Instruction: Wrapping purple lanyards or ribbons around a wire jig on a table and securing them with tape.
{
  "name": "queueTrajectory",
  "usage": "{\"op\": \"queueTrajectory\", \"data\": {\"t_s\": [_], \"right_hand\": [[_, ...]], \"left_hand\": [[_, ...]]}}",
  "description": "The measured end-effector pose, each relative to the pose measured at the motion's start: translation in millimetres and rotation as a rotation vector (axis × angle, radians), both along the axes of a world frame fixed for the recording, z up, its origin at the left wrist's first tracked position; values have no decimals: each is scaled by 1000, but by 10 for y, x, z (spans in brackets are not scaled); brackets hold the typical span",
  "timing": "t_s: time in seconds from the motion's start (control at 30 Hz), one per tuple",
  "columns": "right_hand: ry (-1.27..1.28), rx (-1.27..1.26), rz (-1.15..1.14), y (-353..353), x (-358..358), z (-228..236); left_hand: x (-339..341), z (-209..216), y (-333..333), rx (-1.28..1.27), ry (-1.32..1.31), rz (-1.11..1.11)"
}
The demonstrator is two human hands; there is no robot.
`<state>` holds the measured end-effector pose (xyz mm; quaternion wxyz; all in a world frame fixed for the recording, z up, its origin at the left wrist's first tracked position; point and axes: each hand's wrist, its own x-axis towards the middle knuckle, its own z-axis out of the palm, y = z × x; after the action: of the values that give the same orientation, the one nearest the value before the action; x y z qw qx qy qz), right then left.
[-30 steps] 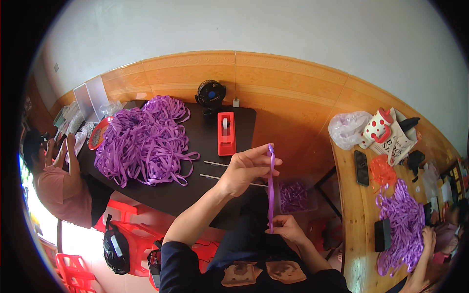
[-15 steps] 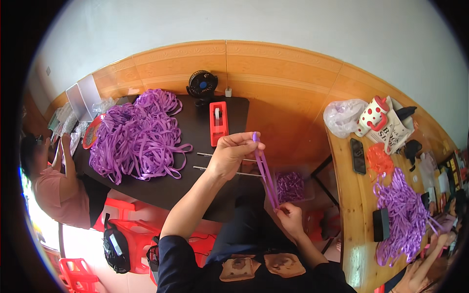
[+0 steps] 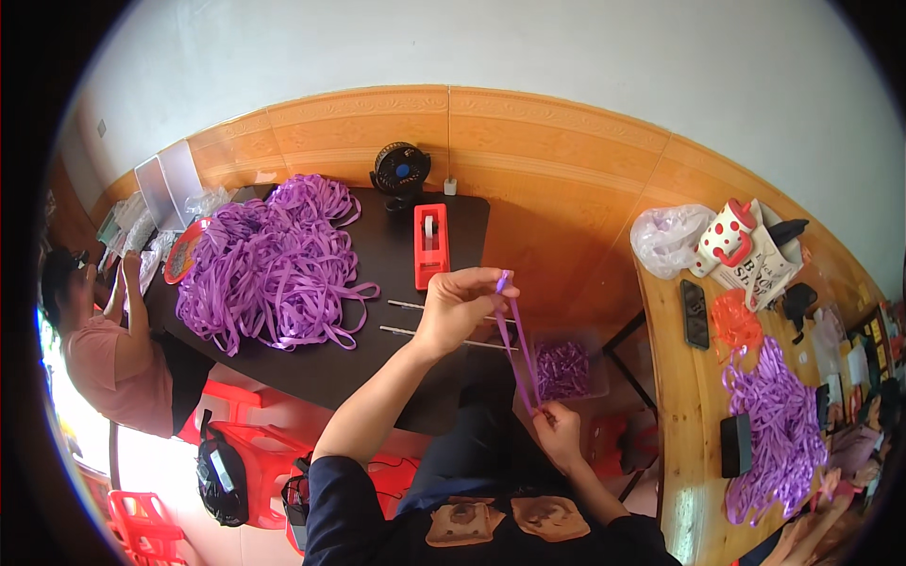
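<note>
A purple ribbon loop (image 3: 518,379) hangs between my two hands, its two strands spread apart. My left hand (image 3: 459,307) pinches its upper end between thumb and fingers, above the dark table's right edge. Lower down, my right hand (image 3: 558,432) is closed on the other end. Two thin metal rods (image 3: 403,331) jut past the table edge, partly behind my left hand and the ribbon. A big tangled heap of purple ribbon (image 3: 269,269) lies on the table to the left. Beyond my left hand stands a red tape dispenser (image 3: 431,245).
A clear bin (image 3: 596,375) of short purple pieces sits below, behind the ribbon. The dark table (image 3: 283,377) also bears a black fan (image 3: 400,170). On the wooden table (image 3: 681,415) lie a phone (image 3: 695,314) and more ribbon (image 3: 772,434). Co-workers sit at both sides.
The ribbon's strands have spread farther apart. My left hand has come slightly down and to the right, and the whole view has shifted a little. Both hands keep their hold.
</note>
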<state>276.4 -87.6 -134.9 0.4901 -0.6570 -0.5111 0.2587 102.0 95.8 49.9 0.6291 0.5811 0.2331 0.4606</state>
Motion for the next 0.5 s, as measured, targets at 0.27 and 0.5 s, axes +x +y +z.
{"op": "queueTrajectory", "data": {"t_s": [0.27, 0.5], "right_hand": [[-20, 21, -40, -38, 38, 12], [153, 115, -58, -20, 361, 68]], "left_hand": [[-22, -29, 13, 121, 42, 34], [-61, 122, -133, -281, 26, -529]]}}
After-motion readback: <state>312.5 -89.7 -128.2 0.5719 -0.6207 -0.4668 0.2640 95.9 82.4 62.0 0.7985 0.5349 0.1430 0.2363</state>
